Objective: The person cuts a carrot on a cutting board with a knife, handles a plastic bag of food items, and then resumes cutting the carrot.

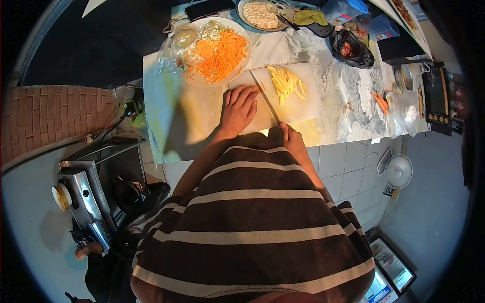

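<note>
In the head view, my right hand (293, 140) grips the handle of a kitchen knife (264, 97) near the counter's front edge. Its long blade points away from me across a white cutting board (309, 108). To the right of the blade lies a pile of pale yellow strips (286, 85), possibly cut potato. Tiny orange bits rest by the blade. My left hand (239, 110) lies palm down left of the knife, fingers stretched out and holding nothing visible. Beyond it, a large white plate (243, 31) bears shredded carrot (225, 58), pale shredded vegetable and a plastic-wrapped round item.
At the back stand a pan of creamy mixture (260, 15) and a phone (209, 7). To the right are a black plastic bag (352, 50), carrots (380, 102) and a clear bag (403, 111). A stove (88, 197) and another person's dark clothing (108, 272) appear lower left.
</note>
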`<action>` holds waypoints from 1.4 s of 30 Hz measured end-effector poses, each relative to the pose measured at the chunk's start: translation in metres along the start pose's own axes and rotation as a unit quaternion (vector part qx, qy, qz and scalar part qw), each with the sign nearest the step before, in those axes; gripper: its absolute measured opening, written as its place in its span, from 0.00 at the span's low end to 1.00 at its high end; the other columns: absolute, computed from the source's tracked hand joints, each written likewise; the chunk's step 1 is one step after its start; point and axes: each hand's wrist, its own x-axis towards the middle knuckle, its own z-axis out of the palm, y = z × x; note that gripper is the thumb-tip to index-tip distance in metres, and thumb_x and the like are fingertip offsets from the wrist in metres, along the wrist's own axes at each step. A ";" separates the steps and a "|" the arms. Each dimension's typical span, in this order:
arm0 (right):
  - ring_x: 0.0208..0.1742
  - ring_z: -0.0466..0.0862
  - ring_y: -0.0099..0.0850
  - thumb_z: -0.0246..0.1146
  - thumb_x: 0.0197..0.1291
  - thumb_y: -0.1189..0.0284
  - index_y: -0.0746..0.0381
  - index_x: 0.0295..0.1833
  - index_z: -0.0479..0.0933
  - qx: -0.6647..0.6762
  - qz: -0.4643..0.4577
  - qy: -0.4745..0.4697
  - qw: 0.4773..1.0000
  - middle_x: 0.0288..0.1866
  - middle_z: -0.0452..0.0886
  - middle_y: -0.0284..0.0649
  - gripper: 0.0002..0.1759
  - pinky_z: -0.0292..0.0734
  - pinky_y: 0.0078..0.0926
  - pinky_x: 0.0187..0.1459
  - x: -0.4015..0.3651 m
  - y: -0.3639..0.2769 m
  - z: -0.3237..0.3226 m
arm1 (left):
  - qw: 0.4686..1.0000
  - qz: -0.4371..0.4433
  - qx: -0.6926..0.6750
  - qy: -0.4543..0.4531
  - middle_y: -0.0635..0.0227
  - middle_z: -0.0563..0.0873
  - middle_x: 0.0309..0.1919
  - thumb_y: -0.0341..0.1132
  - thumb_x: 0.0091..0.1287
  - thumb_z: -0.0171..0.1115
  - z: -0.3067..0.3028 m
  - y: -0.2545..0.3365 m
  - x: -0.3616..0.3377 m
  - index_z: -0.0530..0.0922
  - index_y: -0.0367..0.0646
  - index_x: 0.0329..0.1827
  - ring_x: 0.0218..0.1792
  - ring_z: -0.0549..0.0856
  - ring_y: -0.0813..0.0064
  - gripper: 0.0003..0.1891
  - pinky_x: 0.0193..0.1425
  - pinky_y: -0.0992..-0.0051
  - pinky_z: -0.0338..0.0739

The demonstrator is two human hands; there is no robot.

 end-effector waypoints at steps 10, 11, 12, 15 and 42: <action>0.40 0.80 0.64 0.44 0.77 0.56 0.66 0.50 0.78 -0.008 -0.016 -0.003 1.000 0.34 0.80 0.65 0.25 0.75 0.56 0.39 -0.003 -0.003 -0.008 | 1.000 -0.001 0.004 -0.006 0.69 0.80 0.59 0.34 0.65 0.60 0.002 -0.001 -0.001 0.80 0.43 0.55 0.63 0.73 0.64 0.15 0.67 0.59 0.65; 0.39 0.80 0.64 0.44 0.77 0.56 0.66 0.50 0.78 -0.009 -0.010 -0.014 1.000 0.34 0.80 0.65 0.26 0.75 0.57 0.39 -0.002 -0.006 -0.010 | 1.000 -0.001 0.004 -0.005 0.69 0.80 0.59 0.34 0.65 0.60 0.002 -0.001 -0.001 0.80 0.43 0.55 0.63 0.73 0.64 0.15 0.67 0.59 0.65; 0.39 0.80 0.64 0.44 0.77 0.56 0.66 0.50 0.78 -0.009 -0.013 -0.014 1.000 0.34 0.80 0.65 0.26 0.75 0.57 0.39 -0.002 -0.005 -0.009 | 1.000 -0.003 0.002 -0.005 0.69 0.80 0.58 0.34 0.65 0.60 0.002 -0.002 -0.001 0.80 0.43 0.55 0.63 0.73 0.64 0.15 0.67 0.58 0.65; 0.39 0.80 0.65 0.44 0.77 0.56 0.66 0.51 0.78 -0.005 -0.026 0.010 1.000 0.34 0.80 0.65 0.26 0.75 0.57 0.38 -0.003 0.001 -0.006 | 1.000 -0.002 0.001 -0.003 0.69 0.80 0.58 0.34 0.66 0.60 0.001 -0.002 -0.001 0.80 0.43 0.55 0.64 0.73 0.64 0.15 0.67 0.58 0.65; 0.39 0.78 0.66 0.44 0.78 0.58 0.69 0.47 0.76 0.003 -0.005 -0.016 1.000 0.33 0.78 0.68 0.25 0.73 0.53 0.37 -0.003 -0.013 -0.017 | 1.000 -0.007 -0.009 -0.006 0.69 0.80 0.59 0.32 0.65 0.60 -0.004 -0.002 0.003 0.80 0.43 0.56 0.62 0.74 0.63 0.16 0.67 0.60 0.65</action>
